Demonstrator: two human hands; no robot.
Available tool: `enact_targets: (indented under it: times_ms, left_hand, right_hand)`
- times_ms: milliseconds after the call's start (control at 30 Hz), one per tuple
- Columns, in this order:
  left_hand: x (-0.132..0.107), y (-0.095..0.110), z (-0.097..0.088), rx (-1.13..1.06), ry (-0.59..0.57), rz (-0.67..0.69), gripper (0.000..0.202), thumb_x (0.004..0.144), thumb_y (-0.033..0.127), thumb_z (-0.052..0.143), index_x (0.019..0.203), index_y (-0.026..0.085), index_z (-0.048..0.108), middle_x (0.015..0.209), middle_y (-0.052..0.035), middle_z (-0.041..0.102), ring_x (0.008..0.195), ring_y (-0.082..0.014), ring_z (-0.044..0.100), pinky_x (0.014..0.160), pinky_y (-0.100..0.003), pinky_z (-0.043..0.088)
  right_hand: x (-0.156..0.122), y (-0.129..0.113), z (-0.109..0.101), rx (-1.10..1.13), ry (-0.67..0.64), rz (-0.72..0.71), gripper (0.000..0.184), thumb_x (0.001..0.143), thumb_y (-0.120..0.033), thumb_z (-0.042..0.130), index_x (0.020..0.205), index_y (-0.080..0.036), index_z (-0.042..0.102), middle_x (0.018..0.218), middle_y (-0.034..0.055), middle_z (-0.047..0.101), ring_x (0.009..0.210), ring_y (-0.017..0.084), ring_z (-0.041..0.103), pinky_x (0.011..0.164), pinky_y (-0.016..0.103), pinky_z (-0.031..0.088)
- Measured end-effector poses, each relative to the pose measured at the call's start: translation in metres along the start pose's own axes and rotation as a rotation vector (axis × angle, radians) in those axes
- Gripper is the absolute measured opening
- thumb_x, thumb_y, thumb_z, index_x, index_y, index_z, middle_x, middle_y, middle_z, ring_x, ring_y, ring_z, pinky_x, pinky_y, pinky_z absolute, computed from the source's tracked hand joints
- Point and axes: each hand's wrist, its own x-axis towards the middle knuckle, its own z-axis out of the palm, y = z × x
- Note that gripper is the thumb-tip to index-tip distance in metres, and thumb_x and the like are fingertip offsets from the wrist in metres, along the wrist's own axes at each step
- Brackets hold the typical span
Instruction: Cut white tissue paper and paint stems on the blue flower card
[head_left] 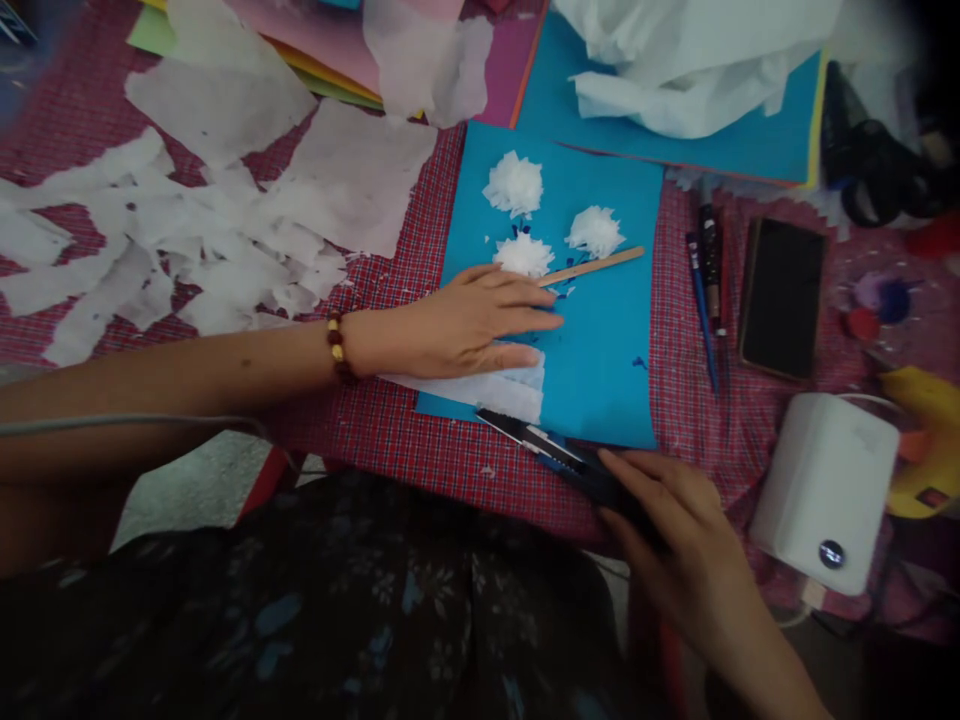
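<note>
My left hand (457, 325) lies flat with fingers stretched out on a blue card sheet (607, 345), pressing a strip of white tissue (495, 388) at its lower left. On the card sit three white tissue pom-poms (514, 183) and a wooden stick (592, 266). My right hand (667, 530) is closed around the black handle of scissors (532, 436), whose blades point left along the card's near edge.
Torn white tissue pieces (210, 230) cover the red checked cloth at left. Coloured card sheets (675, 120) and crumpled tissue lie at the back. Pens (705, 290), a black phone (782, 297), a white box (825, 490) and a yellow glue gun (926, 440) sit at right.
</note>
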Motion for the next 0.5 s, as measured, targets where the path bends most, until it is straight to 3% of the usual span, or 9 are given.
enact_targets:
  times_ms: [67,167,333,500]
  left_hand:
    - [-0.004,-0.004,-0.008,-0.037,0.011,0.008,0.05,0.105,0.05,0.029,0.146,0.029,0.048,0.155,-0.0057,0.048,0.145,-0.0223,0.038,0.121,-0.043,0.025]
    - [-0.017,-0.008,-0.012,0.013,0.015,-0.01,0.05,0.104,0.051,0.03,0.144,0.029,0.049,0.154,-0.0072,0.048,0.145,-0.0244,0.038,0.121,-0.046,0.024]
    - [-0.036,-0.008,-0.001,0.179,0.012,-0.054,0.047,0.103,0.05,0.038,0.143,0.028,0.048,0.155,-0.0084,0.046,0.146,-0.0275,0.037,0.124,-0.052,0.014]
    - [-0.039,-0.005,0.004,0.235,0.019,-0.072,0.048,0.103,0.049,0.037,0.146,0.028,0.044,0.158,-0.0076,0.041,0.148,-0.0272,0.033,0.124,-0.052,0.013]
  right_hand:
    - [-0.001,0.001,-0.001,-0.003,0.01,0.013,0.044,0.095,-0.014,0.059,0.138,-0.021,0.053,0.116,0.0112,0.061,0.103,0.027,0.059,0.084,0.042,0.049]
    - [-0.003,0.003,-0.001,-0.011,0.036,0.031,0.045,0.095,-0.014,0.059,0.138,-0.021,0.053,0.116,0.0111,0.061,0.103,0.027,0.06,0.085,0.042,0.048]
    - [0.001,0.004,-0.003,-0.023,0.046,0.04,0.046,0.094,-0.013,0.06,0.139,-0.022,0.052,0.114,0.011,0.061,0.101,0.027,0.06,0.083,0.042,0.048]
    - [0.012,0.003,-0.006,-0.044,0.026,0.003,0.043,0.094,-0.016,0.059,0.137,-0.02,0.054,0.113,0.0116,0.06,0.1,0.028,0.059,0.083,0.043,0.048]
